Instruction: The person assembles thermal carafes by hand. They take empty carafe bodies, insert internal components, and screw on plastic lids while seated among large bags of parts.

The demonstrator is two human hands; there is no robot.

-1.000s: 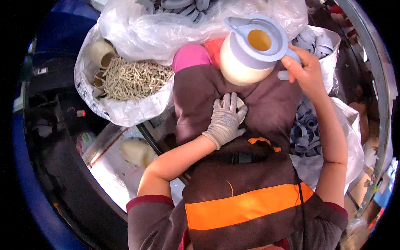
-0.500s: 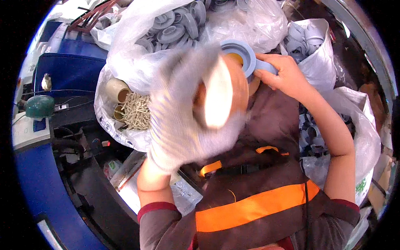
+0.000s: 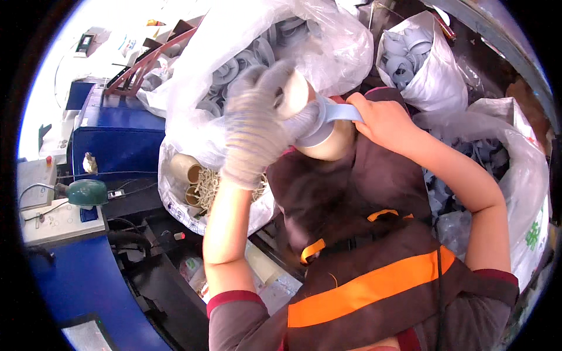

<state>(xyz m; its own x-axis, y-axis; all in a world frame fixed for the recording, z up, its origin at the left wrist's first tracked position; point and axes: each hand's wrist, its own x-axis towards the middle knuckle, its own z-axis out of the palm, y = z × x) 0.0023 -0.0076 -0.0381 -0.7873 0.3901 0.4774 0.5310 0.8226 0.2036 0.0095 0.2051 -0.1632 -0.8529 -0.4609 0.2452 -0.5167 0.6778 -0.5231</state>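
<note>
Head view: the jug [image 3: 332, 146] has a rounded, glossy cream body with a pale blue-grey collar [image 3: 316, 138] and a handle [image 3: 344, 112] of the same colour. It is held above the person's lap [image 3: 333, 187]; the left glove hides much of its mouth.

The right hand [image 3: 387, 126], bare, is closed about the end of the handle, with the jug at its 9 o'clock. The left hand [image 3: 253, 134], gloved, is partly closed, fingers curved around a rounded cream piece [image 3: 294, 96] at its 2 o'clock; the jug lies at its 3 o'clock, the gloved thumb reaching to the collar. The piece sits at the jug's 11 o'clock; owing to blur, contact between the two cannot be confirmed.

Small pale pegs [image 3: 206, 186] lie in a white sack [image 3: 254, 217] at the left hand's 7 o'clock; grey parts [image 3: 240, 65] fill a clear bag [image 3: 188, 76] towards 12 o'clock.
</note>
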